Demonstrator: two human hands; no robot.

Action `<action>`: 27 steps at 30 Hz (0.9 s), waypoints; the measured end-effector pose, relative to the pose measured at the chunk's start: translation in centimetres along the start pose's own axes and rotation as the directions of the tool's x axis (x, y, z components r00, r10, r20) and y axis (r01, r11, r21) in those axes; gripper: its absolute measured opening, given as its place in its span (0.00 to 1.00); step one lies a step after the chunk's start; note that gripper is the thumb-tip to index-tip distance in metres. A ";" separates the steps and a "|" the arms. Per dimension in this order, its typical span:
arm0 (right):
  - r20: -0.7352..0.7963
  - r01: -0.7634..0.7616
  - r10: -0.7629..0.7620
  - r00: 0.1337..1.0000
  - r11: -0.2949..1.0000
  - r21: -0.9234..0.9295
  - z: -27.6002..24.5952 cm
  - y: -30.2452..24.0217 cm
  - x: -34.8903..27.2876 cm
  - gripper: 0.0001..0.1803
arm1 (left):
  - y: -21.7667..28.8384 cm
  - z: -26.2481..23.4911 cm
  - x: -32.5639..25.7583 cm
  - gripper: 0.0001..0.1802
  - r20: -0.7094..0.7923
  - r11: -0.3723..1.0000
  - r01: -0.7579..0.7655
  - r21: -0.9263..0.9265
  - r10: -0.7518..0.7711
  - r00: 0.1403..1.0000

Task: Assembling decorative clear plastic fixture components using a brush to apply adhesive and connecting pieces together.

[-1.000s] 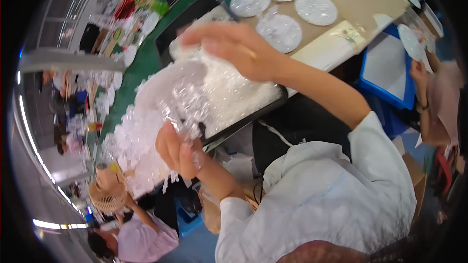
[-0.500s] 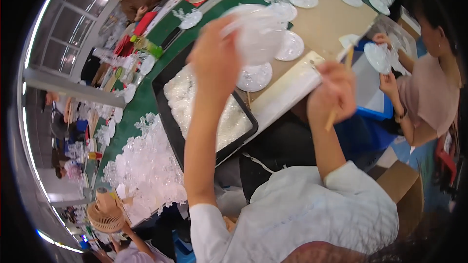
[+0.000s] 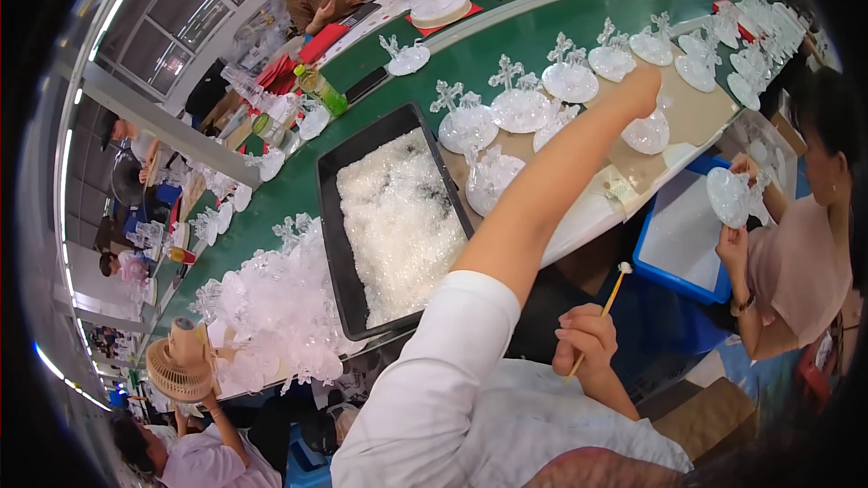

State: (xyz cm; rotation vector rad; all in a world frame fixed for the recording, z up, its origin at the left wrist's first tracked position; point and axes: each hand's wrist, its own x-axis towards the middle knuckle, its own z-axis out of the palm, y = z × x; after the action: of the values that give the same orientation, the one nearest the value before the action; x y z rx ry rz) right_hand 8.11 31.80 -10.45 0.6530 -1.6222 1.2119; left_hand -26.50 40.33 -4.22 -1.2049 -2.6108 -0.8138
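My right hand [image 3: 586,342] is closed around a thin brush [image 3: 613,294] with a yellowish handle; its white-coated tip points up. My left arm stretches far out over a tan board [image 3: 714,117], and the left hand [image 3: 642,90] is among clear plastic ornaments with round, glittery white bases. Its fingers are hidden behind the hand, so any grip does not show. Just below it lies one round base [image 3: 646,133]. Several finished-looking ornaments [image 3: 520,110] stand in rows on the board. Left of them, a black tray [image 3: 327,208] holds white glittering granules [image 3: 389,217].
A heap of clear ornaments [image 3: 285,307] lies left of the tray, near a beige fan [image 3: 181,363]. To the right, a co-worker [image 3: 787,244] holds an ornament over a blue bin [image 3: 678,244]. A green bottle [image 3: 321,90] stands on the green table [image 3: 506,32].
My left hand has moved right and farther out across the board; the white disc it held is no longer seen in it. My right hand has come lower with the brush.
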 end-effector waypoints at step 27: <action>0.289 0.059 -0.153 0.945 0.949 0.309 10.7 4.5 2.1 0.08 | -40.1 -30.9 -13.4 0.27 -0.300 0.484 0.573 0.661 -0.530 0.793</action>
State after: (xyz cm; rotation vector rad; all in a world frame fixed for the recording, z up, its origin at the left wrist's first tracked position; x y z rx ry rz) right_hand -0.53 23.76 -10.68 1.1581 -1.6441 1.3348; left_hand -49.91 -6.22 0.54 -0.0836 -2.8088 0.2118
